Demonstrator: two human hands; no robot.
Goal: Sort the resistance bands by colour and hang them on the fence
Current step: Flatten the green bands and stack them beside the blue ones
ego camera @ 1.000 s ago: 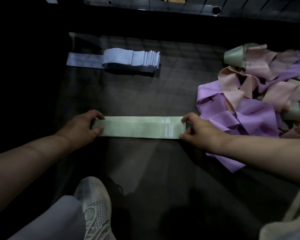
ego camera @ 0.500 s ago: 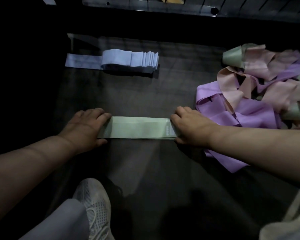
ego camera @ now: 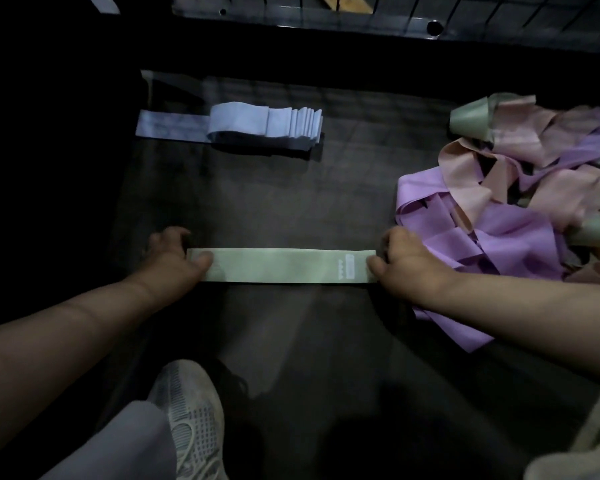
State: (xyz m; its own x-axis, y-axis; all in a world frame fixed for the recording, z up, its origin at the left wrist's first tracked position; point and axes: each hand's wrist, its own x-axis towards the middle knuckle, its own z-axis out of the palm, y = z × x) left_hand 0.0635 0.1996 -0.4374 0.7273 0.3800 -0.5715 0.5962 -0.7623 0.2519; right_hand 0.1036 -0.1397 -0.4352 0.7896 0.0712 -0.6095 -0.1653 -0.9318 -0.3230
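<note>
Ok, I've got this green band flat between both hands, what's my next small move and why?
Probably release it right there to start a green pile. The green band lies flat, your left hand and right hand pinching its ends, well apart from the pale blue stack, and the tangled heap holds more green, pink and purple bands to sort.

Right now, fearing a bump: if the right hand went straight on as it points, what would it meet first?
The right hand points left along the flat pale green resistance band it pinches; beyond it, probably the left hand.
</note>
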